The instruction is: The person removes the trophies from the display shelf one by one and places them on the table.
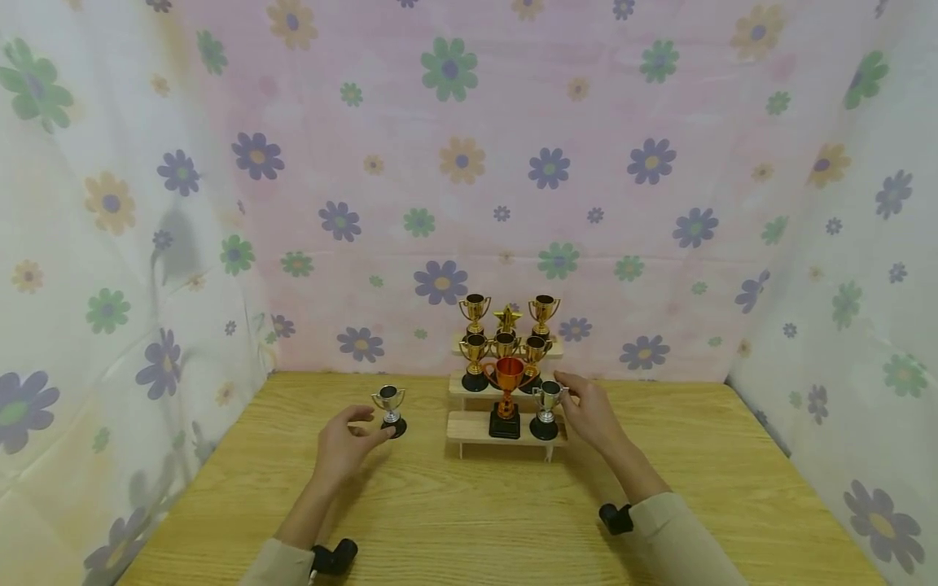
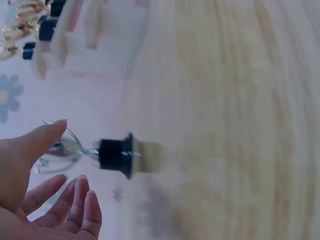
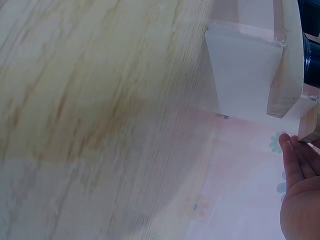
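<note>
My left hand [image 1: 346, 443] is beside a small silver trophy cup [image 1: 390, 407] with a black base, upright on the table. The left wrist view shows the thumb [image 2: 46, 142] overlapping the silver cup, the other fingers spread apart from it. My right hand [image 1: 589, 411] reaches to the handle of another silver trophy [image 1: 545, 411], which stands at the right end of the lowest step of a wooden stand [image 1: 469, 427]. Straight fingers [image 3: 295, 160] show near the stand's edge in the right wrist view; the thumb is out of sight there. An orange trophy [image 1: 507, 395] stands left of that silver one.
Several gold cups [image 1: 475, 358] and a gold star trophy [image 1: 507, 319] fill the upper steps. The stand sits toward the back of the wood-grain table [image 1: 440, 513], before a flowered cloth backdrop [image 1: 498, 187]. Cloth sides flank the table.
</note>
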`<control>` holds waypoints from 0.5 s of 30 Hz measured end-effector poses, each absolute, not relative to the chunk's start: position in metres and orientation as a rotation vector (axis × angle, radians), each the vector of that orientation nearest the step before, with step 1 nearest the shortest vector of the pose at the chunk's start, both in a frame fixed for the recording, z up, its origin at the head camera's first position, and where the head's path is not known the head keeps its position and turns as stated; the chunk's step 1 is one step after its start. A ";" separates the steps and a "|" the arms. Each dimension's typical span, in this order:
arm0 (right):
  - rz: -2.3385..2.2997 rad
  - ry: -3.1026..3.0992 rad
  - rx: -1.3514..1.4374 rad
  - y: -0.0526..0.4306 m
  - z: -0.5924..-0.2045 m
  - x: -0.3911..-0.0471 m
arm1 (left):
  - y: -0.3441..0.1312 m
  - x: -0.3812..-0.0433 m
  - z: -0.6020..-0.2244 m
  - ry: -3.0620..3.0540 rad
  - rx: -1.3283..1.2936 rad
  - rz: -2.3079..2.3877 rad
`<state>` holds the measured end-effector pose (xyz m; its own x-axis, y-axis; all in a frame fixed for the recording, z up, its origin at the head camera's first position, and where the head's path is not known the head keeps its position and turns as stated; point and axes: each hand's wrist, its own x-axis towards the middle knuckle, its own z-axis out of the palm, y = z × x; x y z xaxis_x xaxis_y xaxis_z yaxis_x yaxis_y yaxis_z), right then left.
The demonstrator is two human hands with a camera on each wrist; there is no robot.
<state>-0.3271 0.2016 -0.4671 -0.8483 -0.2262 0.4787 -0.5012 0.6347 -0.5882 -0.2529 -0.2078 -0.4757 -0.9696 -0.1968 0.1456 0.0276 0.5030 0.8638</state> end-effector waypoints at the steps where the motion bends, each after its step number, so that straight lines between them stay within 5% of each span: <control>1: 1.057 -2.498 0.579 0.202 -0.467 -0.327 | -0.206 -0.252 -0.473 -2.521 0.134 -1.459; 15: 1.077 -2.474 0.597 0.203 -0.467 -0.328 | -0.174 -0.240 -0.447 -2.446 -0.123 -1.536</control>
<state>-0.3284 0.2025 -0.4669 -0.8392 -0.2289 0.4932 -0.5170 0.6168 -0.5935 -0.2404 -0.1739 -0.4475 -0.9653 -0.0607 0.2542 0.2026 0.4405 0.8746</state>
